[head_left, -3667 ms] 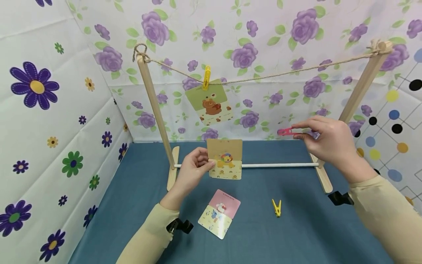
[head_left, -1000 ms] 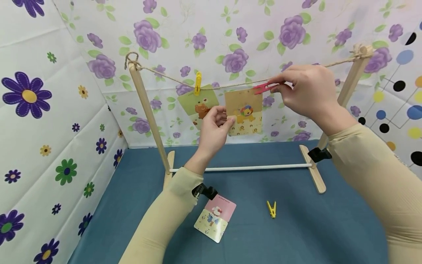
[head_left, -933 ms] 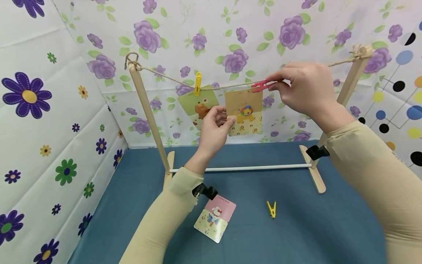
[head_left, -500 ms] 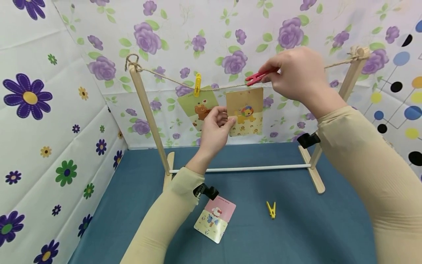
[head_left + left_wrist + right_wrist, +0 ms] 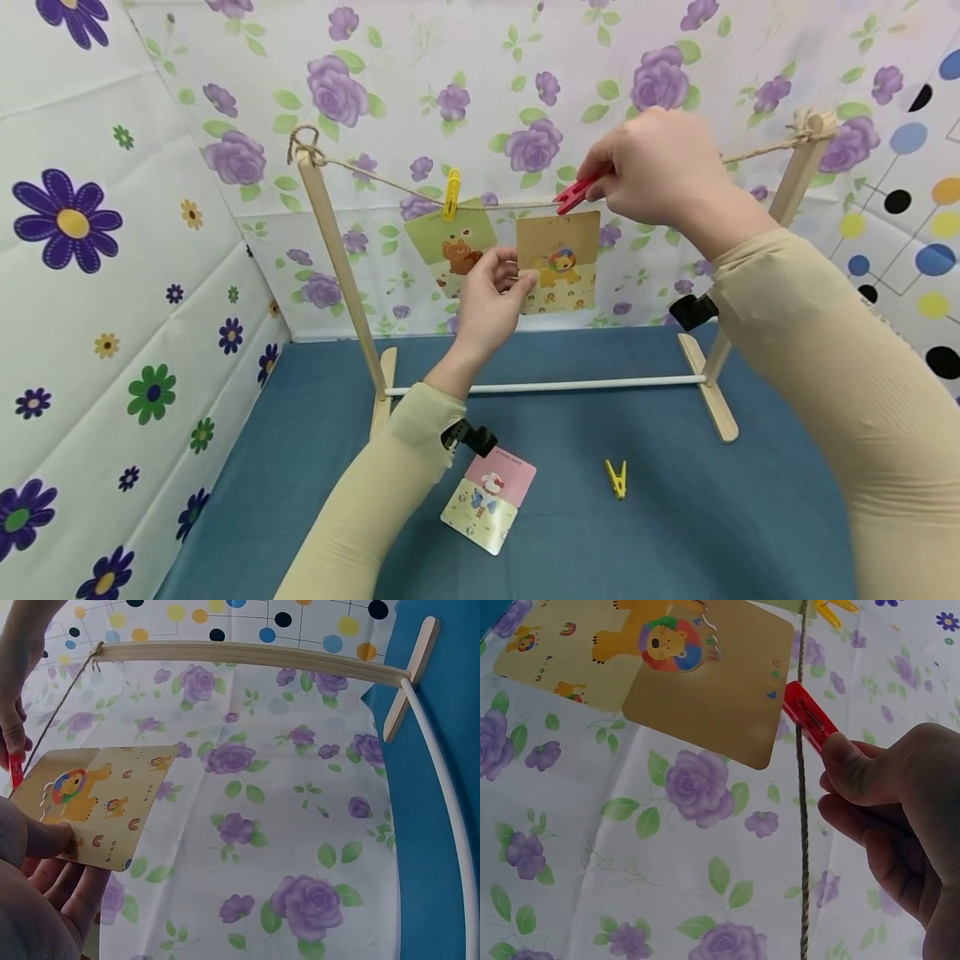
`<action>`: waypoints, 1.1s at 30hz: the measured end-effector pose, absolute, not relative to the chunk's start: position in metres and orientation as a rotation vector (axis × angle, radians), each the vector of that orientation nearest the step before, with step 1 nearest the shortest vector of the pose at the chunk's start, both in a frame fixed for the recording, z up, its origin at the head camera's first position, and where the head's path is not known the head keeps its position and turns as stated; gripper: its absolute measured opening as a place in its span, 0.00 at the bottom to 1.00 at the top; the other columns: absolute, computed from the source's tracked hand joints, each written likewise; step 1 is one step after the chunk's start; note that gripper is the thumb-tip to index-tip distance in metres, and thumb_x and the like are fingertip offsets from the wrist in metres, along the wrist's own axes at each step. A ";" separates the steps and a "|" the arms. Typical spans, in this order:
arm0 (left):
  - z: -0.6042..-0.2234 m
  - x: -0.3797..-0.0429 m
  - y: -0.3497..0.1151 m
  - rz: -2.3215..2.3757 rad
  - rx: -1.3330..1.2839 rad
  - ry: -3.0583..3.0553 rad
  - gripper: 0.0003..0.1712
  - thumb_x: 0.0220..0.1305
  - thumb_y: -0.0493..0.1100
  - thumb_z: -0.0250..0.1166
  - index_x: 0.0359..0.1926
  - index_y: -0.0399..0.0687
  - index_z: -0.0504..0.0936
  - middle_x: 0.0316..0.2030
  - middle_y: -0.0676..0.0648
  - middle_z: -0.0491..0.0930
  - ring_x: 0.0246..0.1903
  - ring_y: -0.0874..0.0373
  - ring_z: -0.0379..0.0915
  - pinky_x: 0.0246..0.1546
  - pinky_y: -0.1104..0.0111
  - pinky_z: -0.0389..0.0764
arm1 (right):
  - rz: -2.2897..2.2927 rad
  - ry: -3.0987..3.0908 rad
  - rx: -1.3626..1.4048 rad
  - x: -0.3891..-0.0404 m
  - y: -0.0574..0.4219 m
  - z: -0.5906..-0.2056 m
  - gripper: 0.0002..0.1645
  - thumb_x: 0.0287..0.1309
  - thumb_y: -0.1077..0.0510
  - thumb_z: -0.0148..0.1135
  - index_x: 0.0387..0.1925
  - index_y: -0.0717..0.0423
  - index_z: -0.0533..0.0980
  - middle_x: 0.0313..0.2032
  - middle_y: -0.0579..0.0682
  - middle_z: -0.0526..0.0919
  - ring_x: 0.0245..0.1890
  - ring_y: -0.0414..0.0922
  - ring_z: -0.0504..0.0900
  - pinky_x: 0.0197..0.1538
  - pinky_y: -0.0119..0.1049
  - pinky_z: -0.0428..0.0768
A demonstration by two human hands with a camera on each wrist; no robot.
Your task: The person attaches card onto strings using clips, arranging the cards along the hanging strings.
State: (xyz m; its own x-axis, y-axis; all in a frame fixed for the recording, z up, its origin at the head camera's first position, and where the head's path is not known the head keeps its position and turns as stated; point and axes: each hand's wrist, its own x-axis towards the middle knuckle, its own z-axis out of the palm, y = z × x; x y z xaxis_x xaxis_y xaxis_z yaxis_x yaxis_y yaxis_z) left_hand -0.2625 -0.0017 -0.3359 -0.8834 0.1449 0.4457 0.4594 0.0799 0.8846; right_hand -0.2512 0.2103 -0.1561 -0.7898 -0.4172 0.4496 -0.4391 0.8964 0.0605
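Note:
My left hand point(image 5: 489, 304) holds a tan card with a lion point(image 5: 558, 254) by its lower left edge, upright just below the twine line point(image 5: 517, 205). A red clothespin point(image 5: 574, 195) is pinched between the thumb and fingers of my right hand point(image 5: 660, 167). Its tip points down at the twine, just above the card's top edge. In the right wrist view, the clothespin point(image 5: 810, 718) crosses the twine point(image 5: 803, 847), its tip close to the card's edge. To the left hangs a green card with a bear point(image 5: 457, 246), under a yellow clothespin point(image 5: 451, 196).
Wooden posts point(image 5: 341, 267) at both sides bear the twine, with a white rod point(image 5: 592, 385) low between them. On the blue cloth point(image 5: 555, 550) lie a pink-and-yellow rabbit card point(image 5: 489, 500) and another yellow clothespin point(image 5: 617, 480). Flowered cloth point(image 5: 405, 75) hangs behind.
My left hand has raised the lion card from low over the cloth to below the twine. My right hand has brought the red clothespin left and up to the twine, lately tilting it more downward.

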 end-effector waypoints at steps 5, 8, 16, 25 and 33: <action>-0.337 -0.263 -0.003 -1.883 -0.602 -2.125 0.17 0.75 0.37 0.69 0.60 0.38 0.79 0.44 0.42 0.88 0.43 0.50 0.84 0.42 0.64 0.82 | 0.040 -2.616 0.639 -0.250 0.206 -0.151 0.07 0.67 0.57 0.73 0.43 0.53 0.92 0.37 0.54 0.92 0.32 0.54 0.83 0.31 0.51 0.78; -0.338 -0.263 -0.003 -1.875 -0.598 -2.125 0.16 0.75 0.37 0.69 0.59 0.38 0.80 0.44 0.42 0.88 0.43 0.50 0.84 0.42 0.65 0.82 | 0.022 -2.629 0.639 -0.250 0.205 -0.149 0.07 0.67 0.57 0.72 0.43 0.52 0.92 0.37 0.55 0.92 0.31 0.54 0.83 0.31 0.51 0.78; -0.343 -0.265 -0.003 -1.843 -0.552 -2.153 0.17 0.75 0.37 0.70 0.60 0.39 0.80 0.44 0.43 0.88 0.44 0.51 0.84 0.42 0.65 0.82 | -0.055 -2.685 0.644 -0.251 0.199 -0.145 0.06 0.66 0.58 0.72 0.41 0.48 0.92 0.36 0.52 0.92 0.31 0.53 0.82 0.28 0.50 0.77; -0.345 -0.264 -0.004 -1.853 -0.557 -2.155 0.17 0.75 0.37 0.70 0.60 0.39 0.80 0.44 0.43 0.88 0.45 0.51 0.85 0.43 0.64 0.82 | -0.144 -2.693 0.681 -0.252 0.191 -0.145 0.07 0.61 0.61 0.72 0.37 0.48 0.92 0.33 0.52 0.90 0.28 0.53 0.81 0.27 0.50 0.78; -0.348 -0.266 -0.004 -1.844 -0.571 -2.146 0.16 0.74 0.36 0.70 0.59 0.39 0.80 0.43 0.43 0.88 0.43 0.51 0.85 0.43 0.64 0.83 | -0.167 -2.672 0.697 -0.252 0.188 -0.148 0.09 0.59 0.63 0.70 0.36 0.49 0.92 0.31 0.52 0.90 0.28 0.54 0.82 0.27 0.52 0.78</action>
State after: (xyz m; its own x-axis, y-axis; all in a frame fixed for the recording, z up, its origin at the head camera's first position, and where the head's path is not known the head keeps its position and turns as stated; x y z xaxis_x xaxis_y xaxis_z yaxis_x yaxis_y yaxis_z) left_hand -0.2656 -0.0039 -0.3481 -0.8905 0.1283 0.4364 0.4508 0.1195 0.8846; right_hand -0.2523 0.1881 -0.1479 -0.8080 -0.4919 0.3242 -0.4478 0.8704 0.2047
